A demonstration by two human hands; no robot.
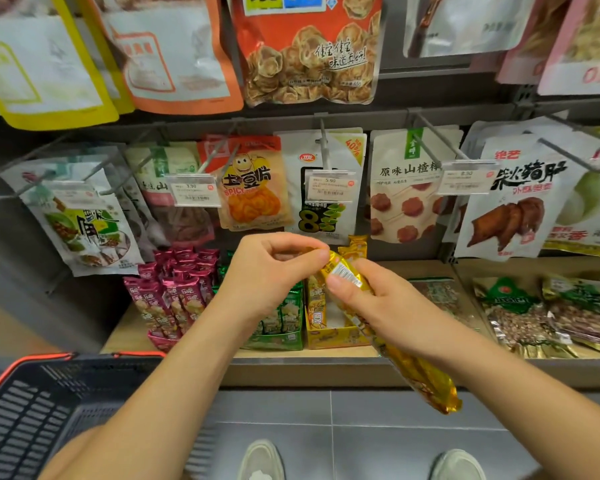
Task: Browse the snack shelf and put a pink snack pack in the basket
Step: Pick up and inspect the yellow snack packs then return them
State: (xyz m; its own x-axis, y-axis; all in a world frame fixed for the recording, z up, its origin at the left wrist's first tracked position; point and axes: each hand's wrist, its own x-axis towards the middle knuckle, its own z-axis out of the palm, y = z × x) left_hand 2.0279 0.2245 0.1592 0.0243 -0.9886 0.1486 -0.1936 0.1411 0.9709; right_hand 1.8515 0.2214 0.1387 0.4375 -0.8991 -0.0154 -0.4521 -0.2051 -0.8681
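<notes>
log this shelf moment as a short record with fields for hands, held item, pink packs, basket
left hand: pinches the top end of the yellow snack pack
right hand: grips the same pack around its middle
held item: long, gold-yellow, tilted down to the right
pink snack packs: upright in a display box on the wooden shelf, untouched
green snack packs: boxed just right of the pink ones
basket: black, orange rim, lower left; no pack visible inside

Both bare forearms reach forward and converge at centre.
The left hand (267,271) pinches the top end of a yellow snack pack (414,374) with curled fingers; the right hand (378,301) grips it just below, thumb across its front.
</notes>
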